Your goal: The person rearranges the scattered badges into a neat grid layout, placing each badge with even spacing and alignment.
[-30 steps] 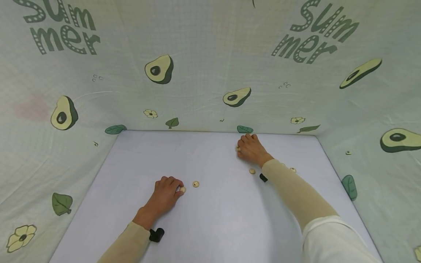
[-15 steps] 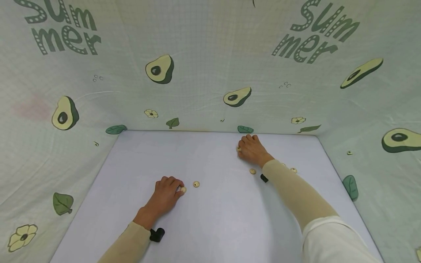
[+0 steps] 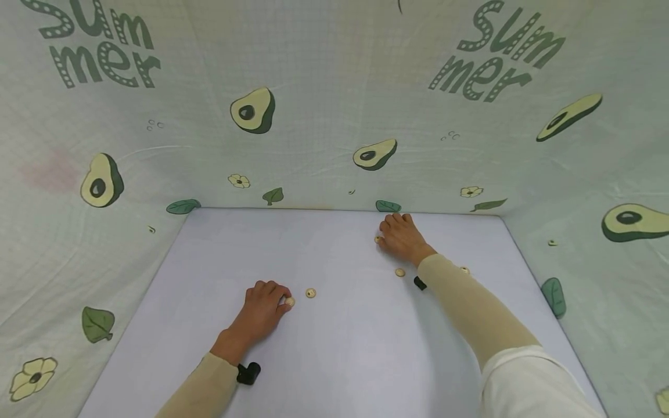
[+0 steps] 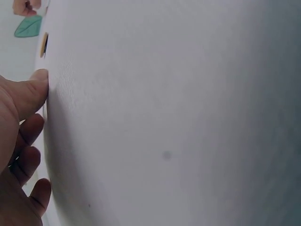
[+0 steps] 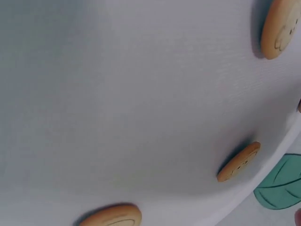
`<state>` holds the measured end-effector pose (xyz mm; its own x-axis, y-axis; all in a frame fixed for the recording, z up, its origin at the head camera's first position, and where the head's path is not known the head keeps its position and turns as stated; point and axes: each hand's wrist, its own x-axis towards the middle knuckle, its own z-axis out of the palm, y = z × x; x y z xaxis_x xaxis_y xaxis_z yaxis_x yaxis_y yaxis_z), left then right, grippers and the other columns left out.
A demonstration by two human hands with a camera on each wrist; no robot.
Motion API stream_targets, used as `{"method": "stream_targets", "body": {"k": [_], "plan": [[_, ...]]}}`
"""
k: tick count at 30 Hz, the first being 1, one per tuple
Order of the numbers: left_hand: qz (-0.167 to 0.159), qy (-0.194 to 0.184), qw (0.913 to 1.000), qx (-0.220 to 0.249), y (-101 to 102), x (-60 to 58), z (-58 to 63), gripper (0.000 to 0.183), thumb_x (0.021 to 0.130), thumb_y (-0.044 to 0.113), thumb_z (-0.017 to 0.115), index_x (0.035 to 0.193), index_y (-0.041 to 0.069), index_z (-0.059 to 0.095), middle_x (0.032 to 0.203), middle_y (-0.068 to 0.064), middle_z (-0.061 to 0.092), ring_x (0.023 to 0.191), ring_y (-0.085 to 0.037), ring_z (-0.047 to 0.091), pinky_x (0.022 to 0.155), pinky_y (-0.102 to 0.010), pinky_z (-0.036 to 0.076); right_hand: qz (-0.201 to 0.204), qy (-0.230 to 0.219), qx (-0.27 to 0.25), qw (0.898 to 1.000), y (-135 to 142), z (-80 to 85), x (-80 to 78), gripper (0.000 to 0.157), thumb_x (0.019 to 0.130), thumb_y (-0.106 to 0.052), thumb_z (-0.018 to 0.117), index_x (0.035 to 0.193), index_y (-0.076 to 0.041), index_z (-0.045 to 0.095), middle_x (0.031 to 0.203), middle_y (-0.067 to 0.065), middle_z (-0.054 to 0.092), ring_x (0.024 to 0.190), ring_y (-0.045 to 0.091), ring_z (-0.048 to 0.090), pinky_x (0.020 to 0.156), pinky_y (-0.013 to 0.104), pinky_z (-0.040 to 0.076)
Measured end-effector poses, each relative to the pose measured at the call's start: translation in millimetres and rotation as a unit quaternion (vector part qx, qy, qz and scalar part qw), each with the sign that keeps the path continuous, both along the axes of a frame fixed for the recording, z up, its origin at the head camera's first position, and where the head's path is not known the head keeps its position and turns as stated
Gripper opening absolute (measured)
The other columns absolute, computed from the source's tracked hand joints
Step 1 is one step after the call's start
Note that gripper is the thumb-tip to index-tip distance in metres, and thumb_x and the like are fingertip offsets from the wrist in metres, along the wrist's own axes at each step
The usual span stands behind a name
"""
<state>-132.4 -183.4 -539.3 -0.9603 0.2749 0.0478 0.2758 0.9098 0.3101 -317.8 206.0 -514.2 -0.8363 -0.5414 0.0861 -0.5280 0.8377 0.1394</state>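
In the head view my left hand [image 3: 263, 307] rests low on the white table, thumb and index finger pinching a small round wooden disc [image 3: 290, 302]. The left wrist view shows the thumb [image 4: 33, 92] and curled fingers; the disc is mostly hidden there. Just right of it lies another disc [image 3: 310, 293]. My right hand [image 3: 402, 237] is at the table's far side, fingers bent, thumb beside a disc [image 3: 377, 239] that lies at the fingertips. Below this hand is one more disc [image 3: 399, 272]. Line drawings mark the discs, as on the wooden disc [image 5: 281, 30] in the right wrist view.
Another disc [image 3: 464, 270] is partly behind the right forearm. A pale cloth [image 3: 313, 116] printed with avocados and leaves rises along the back and sides of the table [image 3: 334, 360]. Black wrist cameras [image 3: 248, 373] sit on both forearms.
The right fingers have drawn slightly away from their disc, which now shows just left of the thumb. The left hand keeps its place. A disc seen beside the right forearm is now hidden.
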Motion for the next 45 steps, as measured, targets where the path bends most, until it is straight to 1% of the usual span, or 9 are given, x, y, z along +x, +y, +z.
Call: {"method": "stream_targets", "body": {"k": [4,10,13,20,26,30,36,45], "plan": [[0.0,0.0,1.0,0.004,-0.8,0.0,-1.2,0.019,0.098,0.025,0.077,0.112,0.018,0.068,0.113,-0.002,0.066,0.109,-0.027,0.053,0.093,-0.048,0.042,0.0,0.019,-0.01,1.0,2.2,4.2,5.8,0.03,0.106,-0.029,0.062,0.12,-0.003,0.067,0.11,0.011,0.06,0.105,0.031,0.049,0.101,0.051,0.04],[0.002,0.0,1.0,0.003,-1.9,-0.9,-4.9,0.019,0.098,0.026,0.077,0.113,0.018,0.068,0.113,-0.002,0.065,0.109,-0.026,0.053,0.094,-0.048,0.042,-0.009,0.046,-0.034,0.998,6.1,11.4,18.6,0.027,0.104,-0.025,0.064,0.121,-0.004,0.067,0.112,0.012,0.06,0.109,0.033,0.05,0.101,0.052,0.039],[0.003,-0.001,1.0,0.007,-1.6,-0.8,-4.8,0.019,0.098,0.026,0.077,0.113,0.018,0.068,0.112,-0.002,0.065,0.109,-0.027,0.053,0.095,-0.049,0.041,-0.014,0.056,-0.04,0.998,10.5,12.0,27.8,0.026,0.103,-0.024,0.066,0.119,-0.004,0.067,0.11,0.011,0.06,0.107,0.032,0.051,0.101,0.051,0.04],[0.004,0.0,0.9999,0.013,-0.5,0.2,-2.5,0.018,0.099,0.025,0.077,0.113,0.017,0.069,0.11,-0.002,0.065,0.106,-0.026,0.052,0.094,-0.049,0.041,-0.003,0.076,-0.051,0.996,21.8,7.7,54.9,0.025,0.1,-0.024,0.069,0.113,-0.002,0.069,0.107,0.012,0.063,0.103,0.033,0.054,0.097,0.053,0.043],[0.006,-0.004,0.9999,0.011,-0.3,1.1,-2.1,0.018,0.1,0.026,0.076,0.114,0.017,0.068,0.111,-0.002,0.065,0.108,-0.026,0.052,0.095,-0.05,0.041,-0.006,0.062,-0.05,0.997,30.3,3.5,78.4,0.027,0.1,-0.028,0.07,0.109,-0.003,0.07,0.105,0.011,0.064,0.102,0.032,0.054,0.097,0.054,0.043],[0.004,-0.007,0.9998,0.016,-0.7,1.0,-1.4,0.017,0.1,0.026,0.075,0.113,0.017,0.068,0.111,-0.002,0.065,0.108,-0.027,0.052,0.095,-0.051,0.042,-0.004,0.049,-0.039,0.998,34.4,-1.3,89.5,0.031,0.1,-0.034,0.069,0.107,-0.004,0.069,0.103,0.011,0.062,0.101,0.032,0.054,0.097,0.054,0.043],[0.001,-0.012,0.9997,0.023,-1.6,0.2,-1.1,0.016,0.101,0.025,0.074,0.113,0.017,0.068,0.111,-0.001,0.064,0.107,-0.026,0.052,0.096,-0.053,0.042,-0.001,0.047,-0.021,0.999,38.5,-7.7,97.7,0.035,0.101,-0.038,0.066,0.101,-0.004,0.067,0.098,0.01,0.06,0.095,0.03,0.053,0.093,0.053,0.044],[0.005,-0.011,0.9997,0.023,-1.0,1.4,-1.1,0.016,0.1,0.025,0.075,0.113,0.017,0.068,0.11,-0.001,0.064,0.106,-0.026,0.051,0.095,-0.052,0.042,0.012,0.06,-0.025,0.998,39.2,-15.3,102.0,0.034,0.102,-0.036,0.066,0.095,-0.003,0.064,0.097,0.01,0.06,0.093,0.03,0.052,0.091,0.052,0.044]]}}
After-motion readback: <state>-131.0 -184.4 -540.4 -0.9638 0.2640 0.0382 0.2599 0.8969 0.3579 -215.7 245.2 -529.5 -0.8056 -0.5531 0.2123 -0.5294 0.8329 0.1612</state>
